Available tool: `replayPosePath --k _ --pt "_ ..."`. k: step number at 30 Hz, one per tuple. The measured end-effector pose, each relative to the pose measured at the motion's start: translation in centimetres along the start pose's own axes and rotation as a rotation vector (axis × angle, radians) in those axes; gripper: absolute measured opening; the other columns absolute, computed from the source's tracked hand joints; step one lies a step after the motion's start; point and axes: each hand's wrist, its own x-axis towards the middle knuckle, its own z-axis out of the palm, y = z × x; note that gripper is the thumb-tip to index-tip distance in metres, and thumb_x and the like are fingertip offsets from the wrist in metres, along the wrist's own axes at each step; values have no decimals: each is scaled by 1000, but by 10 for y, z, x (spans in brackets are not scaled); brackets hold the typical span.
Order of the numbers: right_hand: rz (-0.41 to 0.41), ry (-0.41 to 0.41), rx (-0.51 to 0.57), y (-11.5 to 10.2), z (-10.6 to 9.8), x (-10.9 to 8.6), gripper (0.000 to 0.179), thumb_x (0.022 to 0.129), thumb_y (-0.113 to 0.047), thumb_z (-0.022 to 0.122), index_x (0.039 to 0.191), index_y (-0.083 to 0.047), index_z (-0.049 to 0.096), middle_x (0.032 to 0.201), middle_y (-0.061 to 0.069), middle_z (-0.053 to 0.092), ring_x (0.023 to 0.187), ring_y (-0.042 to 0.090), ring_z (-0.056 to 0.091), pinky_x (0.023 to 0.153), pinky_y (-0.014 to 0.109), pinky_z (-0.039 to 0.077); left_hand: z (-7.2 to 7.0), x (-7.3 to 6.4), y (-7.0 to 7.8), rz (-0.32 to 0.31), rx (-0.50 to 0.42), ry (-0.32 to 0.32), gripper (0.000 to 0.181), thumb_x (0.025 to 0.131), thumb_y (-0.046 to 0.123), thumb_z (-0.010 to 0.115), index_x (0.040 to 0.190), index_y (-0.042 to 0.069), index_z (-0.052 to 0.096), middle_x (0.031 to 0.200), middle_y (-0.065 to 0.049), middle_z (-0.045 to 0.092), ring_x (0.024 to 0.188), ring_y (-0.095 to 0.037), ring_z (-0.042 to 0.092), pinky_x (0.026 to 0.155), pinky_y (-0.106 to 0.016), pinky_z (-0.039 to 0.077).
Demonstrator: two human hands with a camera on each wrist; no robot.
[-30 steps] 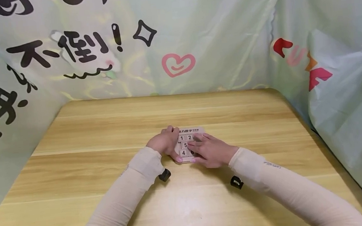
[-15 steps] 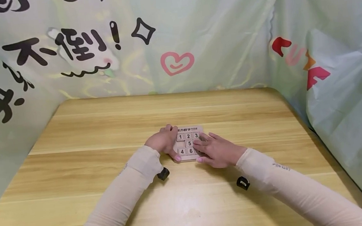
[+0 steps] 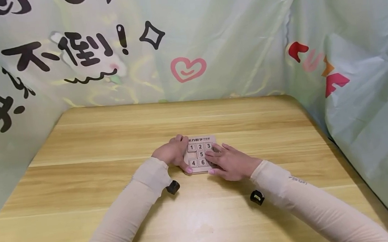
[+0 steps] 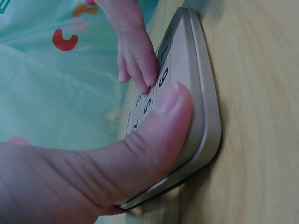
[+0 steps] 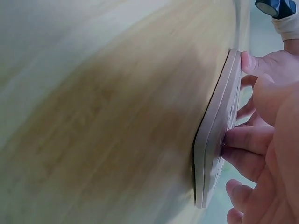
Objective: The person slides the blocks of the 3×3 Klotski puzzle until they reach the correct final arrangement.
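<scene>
A pale number slide puzzle (image 3: 198, 170) lies flat on the wooden table. Its top row reads 1, 2, 3. Below, the left slot is bare and the 5 tile (image 3: 201, 154) sits in the middle; 4 and 6 show in the bottom row. My left hand (image 3: 171, 152) grips the puzzle's left side, its thumb (image 4: 163, 121) pressing on the near corner of the frame. With fairly straight fingers (image 5: 247, 140), my right hand (image 3: 232, 163) touches the tiles on the right side, hiding the middle row's right end and part of the bottom right tile.
The wooden table (image 3: 99, 190) extends around the puzzle. A printed cloth (image 3: 235, 36) hangs along its back and both sides. A black wrist camera (image 3: 173, 187) hangs under the left wrist, another black camera (image 3: 257, 197) under the right.
Under my right fingers the 5 tile has slid right into the middle column, widening the gap at its left. My right hand has shifted slightly right; my left hand keeps its grip.
</scene>
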Motion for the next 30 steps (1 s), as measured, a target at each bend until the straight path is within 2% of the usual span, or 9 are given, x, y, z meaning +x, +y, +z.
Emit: replayPosePath --k 4,8,18,24,30 --pt "10 7 4 0 2 1 58 102 -41 45 143 0 45 148 15 41 142 41 21 114 57 16 0 -1 -3 23 -7 9 101 56 47 90 132 3 40 135 -15 41 117 -26 44 104 -38 40" --pt "13 8 1 -2 2 1 57 101 -40 46 143 0 45 149 14 41 142 41 21 114 57 16 -1 -2 -3 38 -10 9 101 57 48 89 133 3 40 137 -15 41 120 -26 43 107 -38 38" --pt "-101 10 -30 -22 5 9 58 101 -45 44 143 -4 46 148 11 43 142 39 22 115 55 15 -1 -4 -2 48 18 10 100 59 48 89 133 2 41 140 -18 40 125 -30 42 107 -40 37" --pt "-88 26 -62 -21 4 17 58 101 -45 44 142 -4 47 147 10 43 141 39 24 115 54 17 -1 -4 0 51 21 14 96 59 47 89 130 3 42 138 -17 42 123 -28 43 107 -39 37" --pt "-72 29 -35 -17 2 25 58 102 -43 44 143 -2 45 149 13 40 141 40 23 115 54 16 -2 -5 -1 47 21 8 95 60 48 88 130 3 42 140 -18 40 126 -29 42 108 -40 36"
